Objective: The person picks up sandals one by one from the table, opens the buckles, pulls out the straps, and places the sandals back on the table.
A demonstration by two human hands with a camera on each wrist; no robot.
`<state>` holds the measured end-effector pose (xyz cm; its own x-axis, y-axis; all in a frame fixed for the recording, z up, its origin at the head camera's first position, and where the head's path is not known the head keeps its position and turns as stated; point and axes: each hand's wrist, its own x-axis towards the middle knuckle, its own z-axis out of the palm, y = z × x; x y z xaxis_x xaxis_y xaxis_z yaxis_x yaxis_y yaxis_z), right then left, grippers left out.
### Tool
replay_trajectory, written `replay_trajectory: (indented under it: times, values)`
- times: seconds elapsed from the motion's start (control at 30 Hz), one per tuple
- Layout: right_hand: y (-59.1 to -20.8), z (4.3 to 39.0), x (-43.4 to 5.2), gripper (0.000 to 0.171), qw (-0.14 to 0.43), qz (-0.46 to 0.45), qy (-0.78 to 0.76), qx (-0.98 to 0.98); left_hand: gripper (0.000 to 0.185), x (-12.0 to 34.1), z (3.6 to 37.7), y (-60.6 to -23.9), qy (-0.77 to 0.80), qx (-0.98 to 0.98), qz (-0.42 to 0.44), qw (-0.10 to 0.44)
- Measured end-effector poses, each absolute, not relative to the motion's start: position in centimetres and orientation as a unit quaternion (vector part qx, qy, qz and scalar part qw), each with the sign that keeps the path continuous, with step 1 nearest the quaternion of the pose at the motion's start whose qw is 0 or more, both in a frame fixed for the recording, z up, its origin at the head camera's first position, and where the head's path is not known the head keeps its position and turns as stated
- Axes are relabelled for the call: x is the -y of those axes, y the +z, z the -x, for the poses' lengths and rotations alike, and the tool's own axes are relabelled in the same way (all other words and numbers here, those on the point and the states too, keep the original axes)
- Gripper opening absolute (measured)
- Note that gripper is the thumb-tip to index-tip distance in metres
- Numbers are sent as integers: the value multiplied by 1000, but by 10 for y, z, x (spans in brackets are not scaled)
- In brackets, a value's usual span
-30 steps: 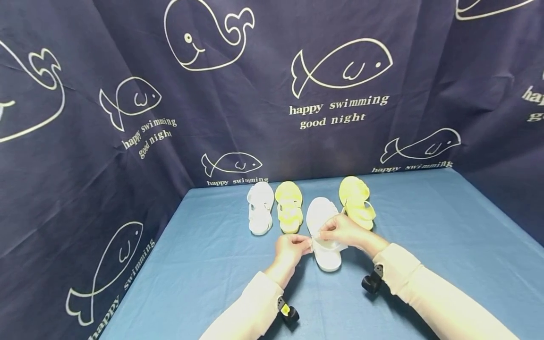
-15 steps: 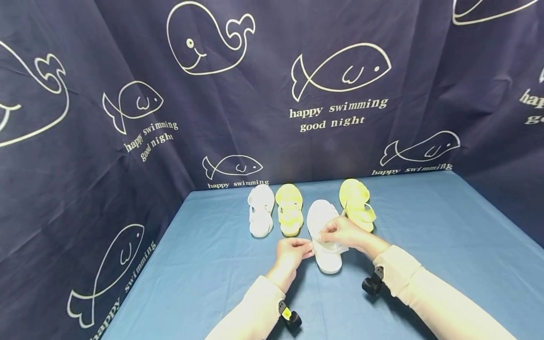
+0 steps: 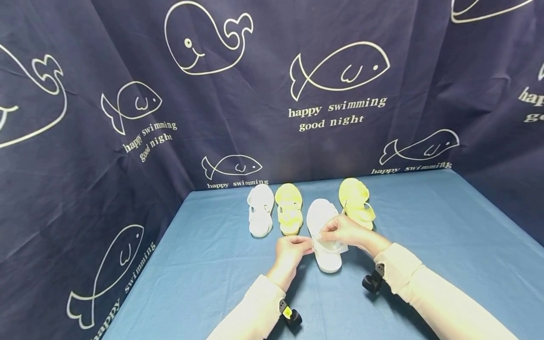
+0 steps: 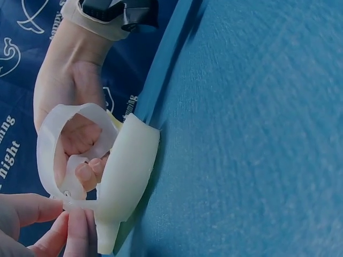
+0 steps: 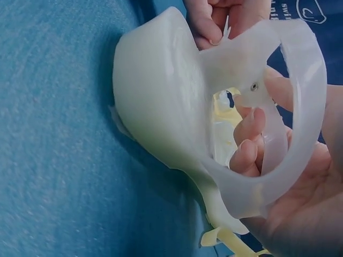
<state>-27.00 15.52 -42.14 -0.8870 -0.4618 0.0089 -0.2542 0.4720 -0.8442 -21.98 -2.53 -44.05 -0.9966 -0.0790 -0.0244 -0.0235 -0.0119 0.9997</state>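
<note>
A white sandal [image 3: 327,262] stands on the blue cloth between both hands, heel toward me. My left hand [image 3: 290,257] pinches the strap tab at the sandal's left side; thumb and fingertips meet on it in the left wrist view. From the right, my right hand [image 3: 352,232] reaches over the sandal and holds the white strap [image 5: 276,144] between thumb and fingers. Seen from the right wrist, the translucent heel strap [image 5: 311,69] arches around those fingers, and a small metal snap [image 5: 254,86] shows beside them. The exact contact of the right fingertips is partly hidden.
Another white sandal [image 3: 260,212] and a yellow sandal [image 3: 289,212] stand side by side at back left. A second yellow sandal [image 3: 353,193] lies just behind my right hand. Dark blue printed curtains [image 3: 272,132] border the blue tabletop [image 3: 204,264].
Both hands stay at the white sandal with the same holds on its strap. Only the head view has shifted slightly; the sandals keep their places.
</note>
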Motion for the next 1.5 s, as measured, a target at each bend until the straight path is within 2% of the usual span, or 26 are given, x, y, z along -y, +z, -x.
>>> replay_trajectory:
  times: [0.47,0.7,1.2,1.5]
  values:
    - [-423,272,-160,18,117,242,-472,-840,12,27,228,-433,-687,726,-20,36]
    - [-422,271,-156,19,114,221,-477,-843,13,28,228,-433,-709,705,-33,-16]
    - [-419,270,-152,17,104,241,-449,-854,13,24,227,-436,-699,714,-45,12]
    - [-421,270,-152,19,111,237,-455,-851,19,36,236,-432,-697,713,-11,-80]
